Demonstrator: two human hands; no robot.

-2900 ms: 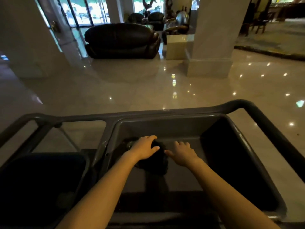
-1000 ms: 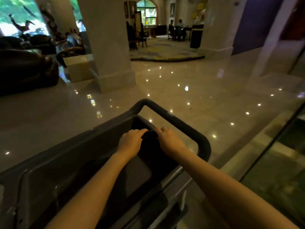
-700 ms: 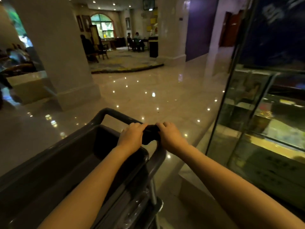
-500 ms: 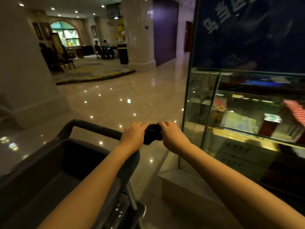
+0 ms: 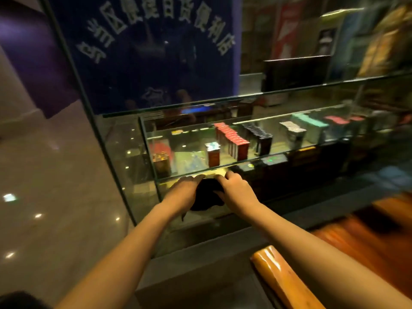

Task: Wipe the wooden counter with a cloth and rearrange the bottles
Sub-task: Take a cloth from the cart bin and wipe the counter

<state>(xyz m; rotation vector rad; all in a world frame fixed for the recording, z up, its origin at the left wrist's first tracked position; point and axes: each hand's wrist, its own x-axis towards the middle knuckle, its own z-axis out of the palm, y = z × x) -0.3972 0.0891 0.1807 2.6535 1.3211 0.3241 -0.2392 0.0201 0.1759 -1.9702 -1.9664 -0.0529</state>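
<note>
A dark cloth (image 5: 206, 197) hangs bunched between my two hands in front of a glass display case. My left hand (image 5: 182, 191) grips its left side and my right hand (image 5: 236, 190) grips its right side, both held out at arm's length. The reddish wooden counter (image 5: 367, 241) lies at the lower right, blurred, with its glossy rounded edge (image 5: 281, 277) nearest me. No bottles are visible.
The glass display case (image 5: 245, 134) holds rows of small boxes on a shelf. A blue sign with white characters (image 5: 156, 47) stands behind the glass at upper left. Polished stone floor (image 5: 44, 186) spreads to the left.
The view has swung right from the grey cart and lobby to the glass case and wooden counter. Both hands lifted the dark cloth out of the cart bin and still hold it.
</note>
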